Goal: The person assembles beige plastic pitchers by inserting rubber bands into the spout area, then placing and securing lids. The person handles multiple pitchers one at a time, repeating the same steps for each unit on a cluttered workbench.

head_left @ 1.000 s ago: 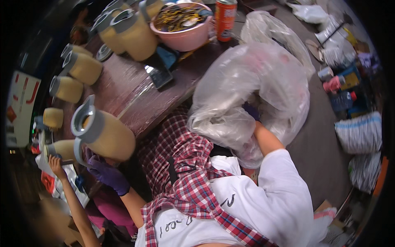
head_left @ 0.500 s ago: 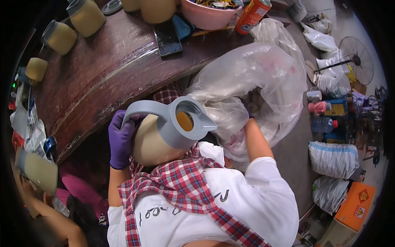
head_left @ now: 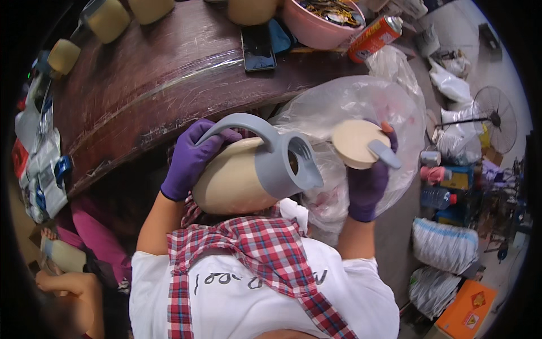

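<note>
My left hand (head_left: 191,158) grips the beige jug (head_left: 240,178) by its grey handle; at three o'clock, my right hand (head_left: 370,181) clasps its round lid (head_left: 354,143).

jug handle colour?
Grey, like the jug's collar and spout; the handle shows best in the head view.

A beige jug (head_left: 234,178) with a grey handle and spout collar lies tilted on its side before the wooden table (head_left: 141,96), its round beige lid (head_left: 354,143) held just right of the spout.
</note>
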Motion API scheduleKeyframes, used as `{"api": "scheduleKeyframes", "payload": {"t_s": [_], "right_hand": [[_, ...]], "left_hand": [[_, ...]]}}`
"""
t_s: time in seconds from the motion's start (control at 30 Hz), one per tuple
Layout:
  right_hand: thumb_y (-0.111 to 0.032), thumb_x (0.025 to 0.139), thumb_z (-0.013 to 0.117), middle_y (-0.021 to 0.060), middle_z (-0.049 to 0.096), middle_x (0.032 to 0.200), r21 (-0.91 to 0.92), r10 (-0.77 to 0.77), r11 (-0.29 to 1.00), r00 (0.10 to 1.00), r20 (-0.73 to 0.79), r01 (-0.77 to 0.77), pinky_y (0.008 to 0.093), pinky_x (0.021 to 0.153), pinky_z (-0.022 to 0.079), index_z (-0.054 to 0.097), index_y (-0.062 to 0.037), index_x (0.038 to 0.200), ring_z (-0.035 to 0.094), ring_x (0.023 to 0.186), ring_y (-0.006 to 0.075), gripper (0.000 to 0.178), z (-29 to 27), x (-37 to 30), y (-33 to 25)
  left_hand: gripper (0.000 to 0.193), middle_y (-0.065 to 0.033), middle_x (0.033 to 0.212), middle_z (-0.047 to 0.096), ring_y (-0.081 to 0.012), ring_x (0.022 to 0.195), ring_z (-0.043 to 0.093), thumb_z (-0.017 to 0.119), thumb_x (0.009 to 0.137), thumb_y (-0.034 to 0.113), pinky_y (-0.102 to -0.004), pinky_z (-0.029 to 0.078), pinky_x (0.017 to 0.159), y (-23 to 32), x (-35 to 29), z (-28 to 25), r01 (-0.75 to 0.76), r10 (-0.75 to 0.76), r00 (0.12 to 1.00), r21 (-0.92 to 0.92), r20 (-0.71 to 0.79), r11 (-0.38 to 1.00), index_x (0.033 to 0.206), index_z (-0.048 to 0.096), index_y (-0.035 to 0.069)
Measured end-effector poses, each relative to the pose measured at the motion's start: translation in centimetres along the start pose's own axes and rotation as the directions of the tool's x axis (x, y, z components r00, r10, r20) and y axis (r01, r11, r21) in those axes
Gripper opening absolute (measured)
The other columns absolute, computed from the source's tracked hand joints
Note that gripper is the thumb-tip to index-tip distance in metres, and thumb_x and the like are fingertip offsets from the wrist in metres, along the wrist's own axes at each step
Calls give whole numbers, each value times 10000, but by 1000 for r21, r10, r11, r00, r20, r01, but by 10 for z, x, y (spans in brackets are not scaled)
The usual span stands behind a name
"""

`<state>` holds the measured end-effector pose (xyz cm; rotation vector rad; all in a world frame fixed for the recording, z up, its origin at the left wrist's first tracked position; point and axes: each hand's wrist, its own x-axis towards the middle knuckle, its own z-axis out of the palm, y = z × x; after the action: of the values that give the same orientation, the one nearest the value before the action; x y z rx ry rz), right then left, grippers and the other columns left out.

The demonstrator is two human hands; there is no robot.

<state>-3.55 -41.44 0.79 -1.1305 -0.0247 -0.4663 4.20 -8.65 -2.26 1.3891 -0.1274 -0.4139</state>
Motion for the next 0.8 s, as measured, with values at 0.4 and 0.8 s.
{"api": "scheduleKeyframes", "payload": {"t_s": [0.4, 0.8], "right_hand": [[-491, 867, 572, 237, 405, 1538, -351, 258, 935, 787, 560, -56, 482, 1209, 205, 460, -12, 1464, 328, 1473, 384, 773, 69, 32, -13], [-207, 698, 737, 193, 332, 1542, -640, 588, 769, 400, 703, -6, 423, 1171, 260, 514, -75, 1357, 333, 1457, 333, 709, 107, 84, -36]], "left_hand": [[167, -47, 1006, 730, -99, 911, 639, 635, 1003, 189, -276, 503, 857, 17, -29, -17, -24, -3, 976, -121, -220, 992, 1036, 686, 34], [269, -45, 1019, 733, -90, 953, 652, 687, 979, 271, -267, 508, 879, 20, -28, -11, -54, 48, 994, -52, -102, 997, 1091, 655, 28]]}}
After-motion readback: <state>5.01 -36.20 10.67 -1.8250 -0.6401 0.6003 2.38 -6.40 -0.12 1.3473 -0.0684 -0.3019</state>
